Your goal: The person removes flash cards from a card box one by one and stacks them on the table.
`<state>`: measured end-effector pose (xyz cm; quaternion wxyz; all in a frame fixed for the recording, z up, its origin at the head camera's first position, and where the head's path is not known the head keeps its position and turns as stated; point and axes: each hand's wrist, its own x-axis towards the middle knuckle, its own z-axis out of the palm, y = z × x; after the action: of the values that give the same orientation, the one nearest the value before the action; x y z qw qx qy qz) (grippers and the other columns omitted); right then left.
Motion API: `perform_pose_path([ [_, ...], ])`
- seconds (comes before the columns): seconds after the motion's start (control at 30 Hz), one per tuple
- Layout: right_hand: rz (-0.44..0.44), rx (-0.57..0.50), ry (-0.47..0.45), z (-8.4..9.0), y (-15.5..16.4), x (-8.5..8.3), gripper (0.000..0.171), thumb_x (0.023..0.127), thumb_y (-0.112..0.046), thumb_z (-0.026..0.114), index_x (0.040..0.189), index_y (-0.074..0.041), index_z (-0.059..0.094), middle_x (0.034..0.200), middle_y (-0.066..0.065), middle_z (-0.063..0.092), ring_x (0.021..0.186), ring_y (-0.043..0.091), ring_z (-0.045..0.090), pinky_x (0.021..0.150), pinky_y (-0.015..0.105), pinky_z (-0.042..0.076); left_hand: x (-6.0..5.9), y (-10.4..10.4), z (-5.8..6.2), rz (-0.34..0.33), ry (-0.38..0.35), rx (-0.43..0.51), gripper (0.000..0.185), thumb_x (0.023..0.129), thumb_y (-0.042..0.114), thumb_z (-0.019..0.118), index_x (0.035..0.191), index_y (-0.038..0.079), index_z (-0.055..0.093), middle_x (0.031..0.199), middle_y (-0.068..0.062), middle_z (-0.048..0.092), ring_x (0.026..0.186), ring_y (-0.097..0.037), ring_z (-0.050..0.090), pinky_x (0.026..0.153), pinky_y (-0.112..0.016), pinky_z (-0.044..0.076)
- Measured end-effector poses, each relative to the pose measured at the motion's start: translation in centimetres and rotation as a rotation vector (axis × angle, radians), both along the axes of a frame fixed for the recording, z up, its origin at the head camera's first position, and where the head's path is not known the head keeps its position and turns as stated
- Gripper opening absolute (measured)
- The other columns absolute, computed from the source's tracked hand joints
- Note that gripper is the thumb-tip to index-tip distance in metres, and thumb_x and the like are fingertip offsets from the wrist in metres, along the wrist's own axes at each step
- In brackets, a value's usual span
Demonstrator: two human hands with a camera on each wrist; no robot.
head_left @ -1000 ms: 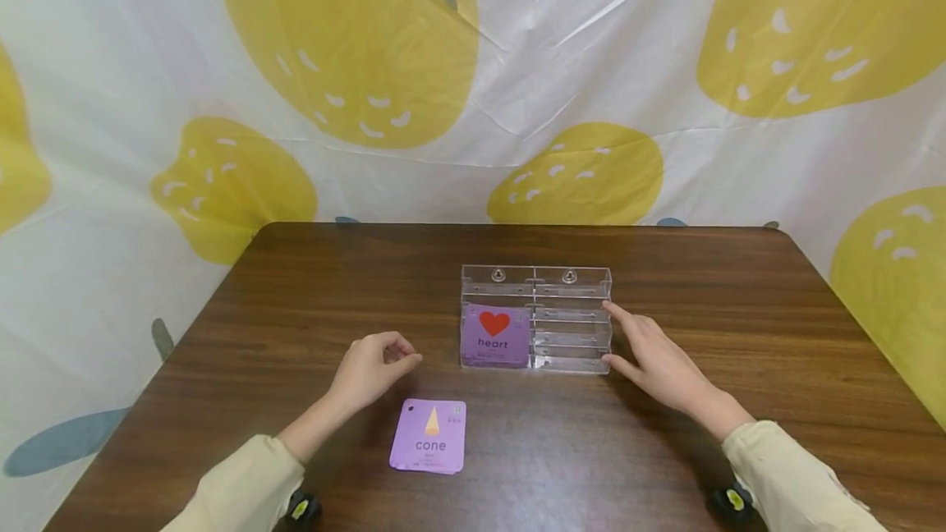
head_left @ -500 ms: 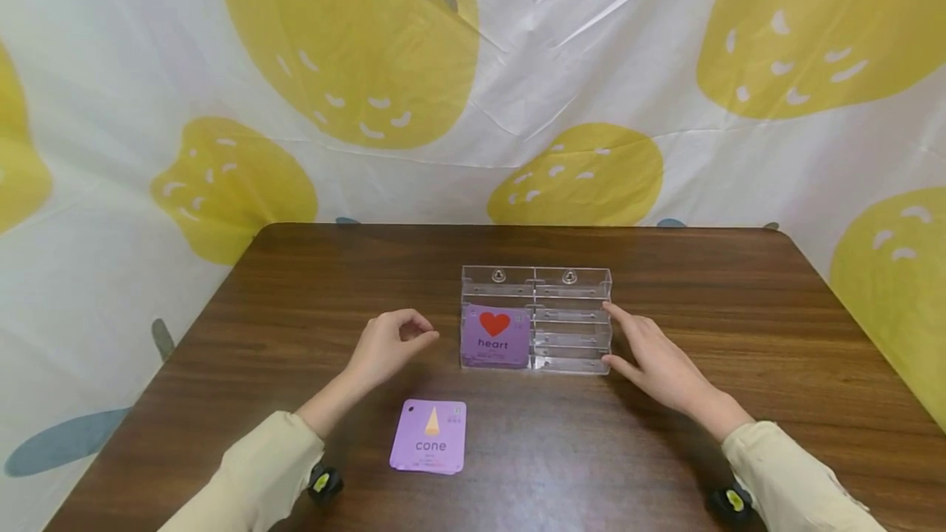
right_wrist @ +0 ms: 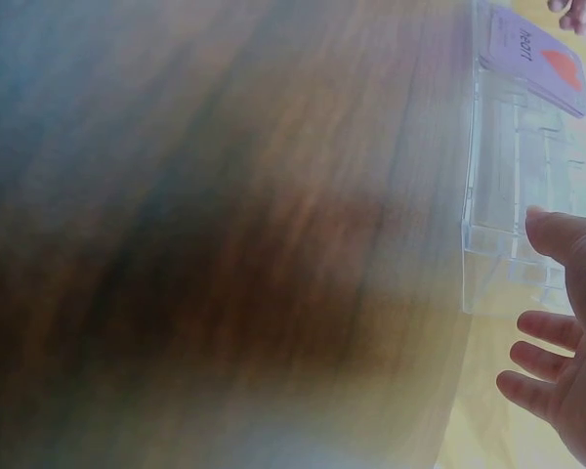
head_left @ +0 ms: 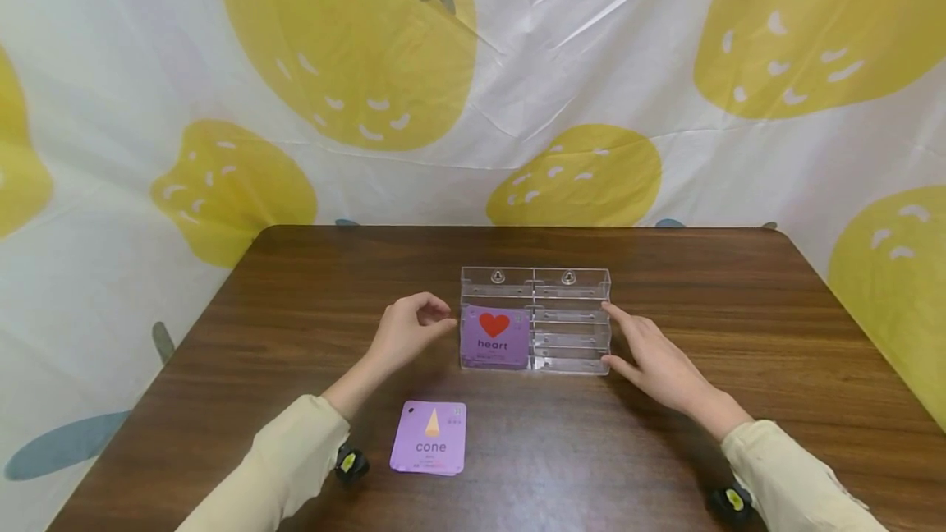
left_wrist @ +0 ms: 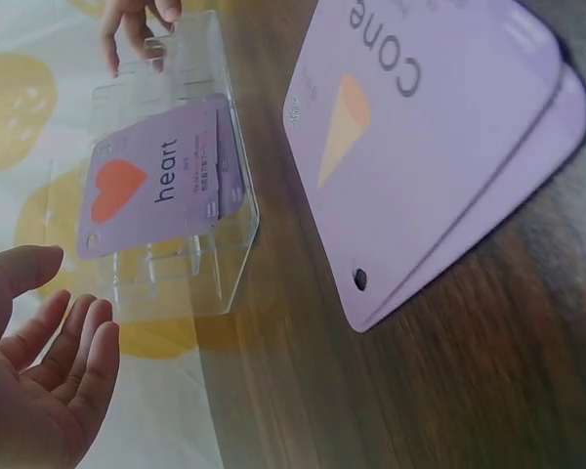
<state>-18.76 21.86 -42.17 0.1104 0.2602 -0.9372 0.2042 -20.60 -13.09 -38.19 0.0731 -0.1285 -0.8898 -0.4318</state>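
Note:
A clear acrylic organizer point(head_left: 569, 277) with several slots stands mid-table. A purple "heart" card point(head_left: 494, 337) leans in its left half. My left hand point(head_left: 442, 317) hovers at the organizer's left wall, fingers loosely curled and holding nothing; I cannot tell if it touches. My right hand point(head_left: 624, 339) lies open against the right wall, straight fingers and thumb touching it. A purple "cone" card point(head_left: 429, 437) lies flat near the front edge; in the left wrist view the cone card point(left_wrist: 439, 137) seems to rest on a second card. There the left hand point(left_wrist: 68, 293) shows relaxed, empty fingers beside the organizer point(left_wrist: 190, 283).
The dark wooden table point(head_left: 310, 294) has bare wood to the left, right and behind the organizer. A white cloth with yellow fruit shapes point(head_left: 340, 48) hangs close behind and around the table. The right wrist view shows the organizer point(right_wrist: 493, 176) and the right hand point(right_wrist: 542, 283).
My left hand has moved forward and right, from beside the cone card to the organizer's left wall. The right hand, the organizer and both cards have stayed put.

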Motion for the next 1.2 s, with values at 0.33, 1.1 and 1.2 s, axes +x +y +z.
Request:
perform_pose_path([
  [0.33,-0.002,-0.001,0.002,0.0,0.0,0.0,0.073,0.082,-0.016,0.067,0.14,-0.003,0.025,0.123,0.025,0.048,0.114,0.036,0.044,0.091,0.05,0.039,-1.0,0.8,-0.7,-0.068,-0.017,0.099,0.019,0.076,0.009,0.072,0.093,0.002,0.066,0.084,-0.009,0.068,0.072,-0.016,0.063,0.062,-0.025,0.051],
  [1.1,0.0,-0.006,-0.005,-0.1,0.1,0.0,0.074,0.082,-0.016,0.067,0.141,-0.005,0.023,0.124,0.024,0.048,0.114,0.036,0.043,0.092,0.05,0.038,-1.3,2.3,-1.8,-0.051,-0.036,0.153,0.014,0.076,0.003,0.07,0.09,0.001,0.066,0.081,-0.009,0.067,0.069,-0.016,0.062,0.062,-0.024,0.051],
  [1.2,0.001,-0.007,-0.005,-0.2,0.1,0.0,0.074,0.082,-0.016,0.067,0.141,-0.005,0.023,0.124,0.024,0.048,0.114,0.036,0.044,0.092,0.05,0.038,-1.3,2.5,-1.9,-0.053,-0.023,0.163,0.011,0.077,0.001,0.068,0.088,0.001,0.066,0.08,-0.01,0.067,0.069,-0.017,0.062,0.061,-0.024,0.051],
])
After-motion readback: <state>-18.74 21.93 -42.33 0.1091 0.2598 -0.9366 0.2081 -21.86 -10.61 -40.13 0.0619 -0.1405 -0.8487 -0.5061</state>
